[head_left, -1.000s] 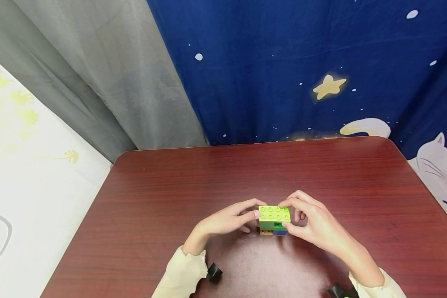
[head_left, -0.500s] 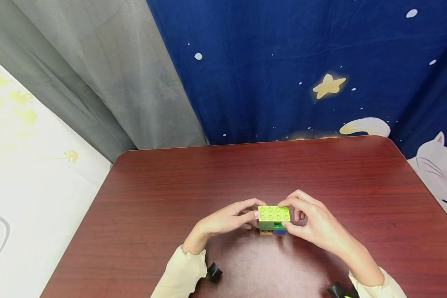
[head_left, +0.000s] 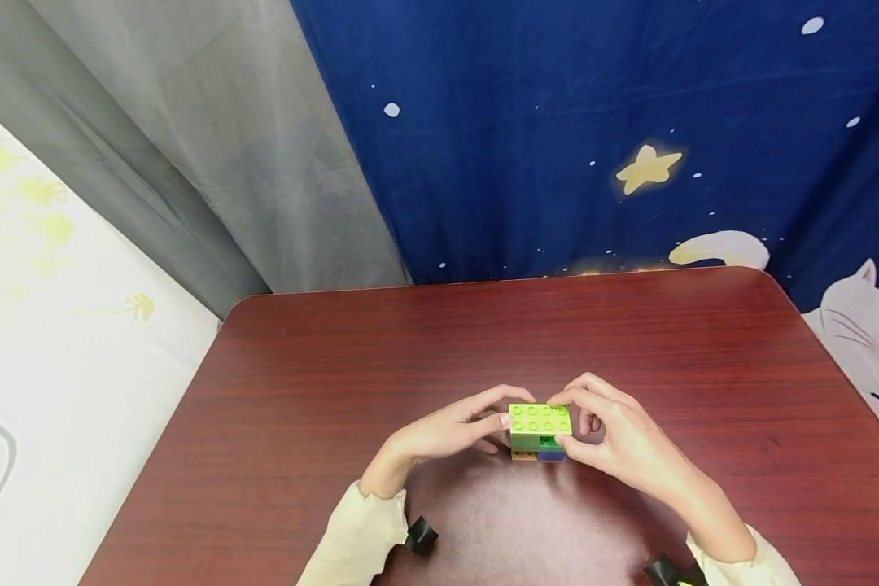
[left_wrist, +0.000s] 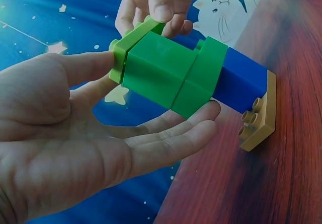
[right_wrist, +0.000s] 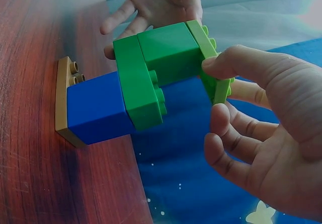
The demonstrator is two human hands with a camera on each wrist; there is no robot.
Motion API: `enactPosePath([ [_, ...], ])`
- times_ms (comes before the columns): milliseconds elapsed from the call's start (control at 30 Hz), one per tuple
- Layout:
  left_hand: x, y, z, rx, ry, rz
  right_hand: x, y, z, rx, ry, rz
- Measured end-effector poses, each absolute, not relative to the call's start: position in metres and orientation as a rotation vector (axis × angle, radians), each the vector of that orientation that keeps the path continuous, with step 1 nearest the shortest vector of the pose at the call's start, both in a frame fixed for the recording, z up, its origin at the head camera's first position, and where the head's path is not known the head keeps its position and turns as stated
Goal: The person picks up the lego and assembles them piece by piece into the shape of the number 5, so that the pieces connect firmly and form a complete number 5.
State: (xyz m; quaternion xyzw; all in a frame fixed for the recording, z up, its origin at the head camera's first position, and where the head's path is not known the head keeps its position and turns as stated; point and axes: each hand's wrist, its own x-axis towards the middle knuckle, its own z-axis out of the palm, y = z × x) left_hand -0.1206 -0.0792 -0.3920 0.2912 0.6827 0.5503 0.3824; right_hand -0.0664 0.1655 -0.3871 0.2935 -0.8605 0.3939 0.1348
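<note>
A small tower of toy building bricks stands on the table between both hands. Its base is a tan plate [right_wrist: 62, 103], with a blue brick [right_wrist: 98, 110] on one half. Over the blue brick lies a dark green brick [right_wrist: 132, 78], and a second, taller green brick [right_wrist: 171, 45] sits on its other end. A lime green studded plate [head_left: 540, 419] tops the tower, overhanging on the right. My left hand [head_left: 447, 431] holds the plate's left end between thumb and index finger, other fingers extended beside the green bricks. My right hand [head_left: 626, 439] pinches its right end between thumb and index finger.
The tower stands on a dark red wooden table [head_left: 381, 350]. Behind the table hang a grey curtain [head_left: 227, 146] and a blue curtain [head_left: 513, 138] with stars and a cat. Black wrist devices [head_left: 421, 536] sit near both cream sleeves [head_left: 359, 537].
My left index finger has slid a little to the right along the far edge of the lime plate. The right hand and the tower stay where they were.
</note>
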Motion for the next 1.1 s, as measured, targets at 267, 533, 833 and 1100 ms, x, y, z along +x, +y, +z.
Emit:
enactPosePath([
  [267, -0.1204, -0.0790, -0.3921, 0.746, 1.743, 1.403, -0.0670, 0.1658, -0.3877, 0.854, -2.489, 1.135],
  [533, -0.1199, -0.0782, -0.3918, 0.761, 1.749, 1.400, -0.0666, 0.1662, -0.3876, 0.852, -2.487, 1.141],
  [833, -0.1210, -0.0761, -0.3933, 0.757, 1.730, 1.418, -0.0661, 0.1678, -0.3860, 0.843, -2.488, 1.131],
  [1100, -0.1201, -0.0762, -0.3929, 0.725, 1.712, 1.422, -0.0661, 0.1670, -0.3867, 0.866, -2.459, 1.187],
])
